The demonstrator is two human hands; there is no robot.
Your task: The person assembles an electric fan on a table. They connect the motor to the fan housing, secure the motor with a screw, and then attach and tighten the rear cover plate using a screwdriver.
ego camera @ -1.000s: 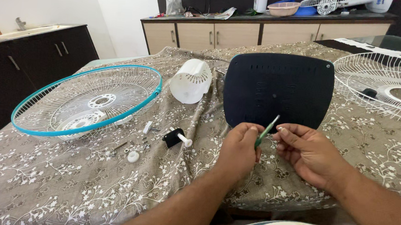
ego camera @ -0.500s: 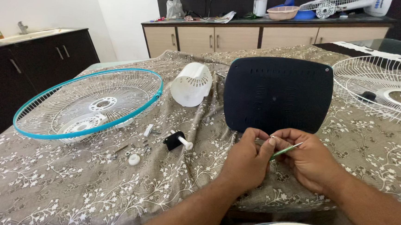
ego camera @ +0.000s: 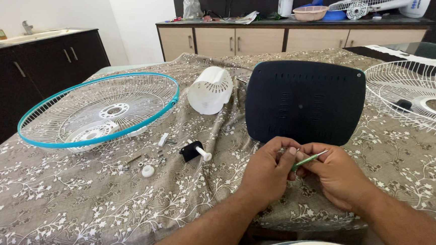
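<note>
My left hand (ego camera: 268, 168) and my right hand (ego camera: 333, 172) meet at the near edge of the table, just in front of a dark blue rounded plastic base plate (ego camera: 305, 100). A thin green screwdriver (ego camera: 307, 160) lies across my right fingers, tip end pointing up to the right. The fingertips of my left hand pinch at its near end, where something small may be held; I cannot see it. Both hands hover a little above the patterned cloth (ego camera: 71, 204).
A fan guard with a teal rim (ego camera: 97, 111) lies at the left. A white plastic motor cover (ego camera: 210, 89) is behind centre. A white wire guard (ego camera: 414, 91) lies at the right. A black knob with white shaft (ego camera: 194, 150), a white cap (ego camera: 147, 171) and small screws are scattered nearby.
The screwdriver went from upright in my left fingers to lying flat across my right hand. Both hands have drawn together and sit slightly lower.
</note>
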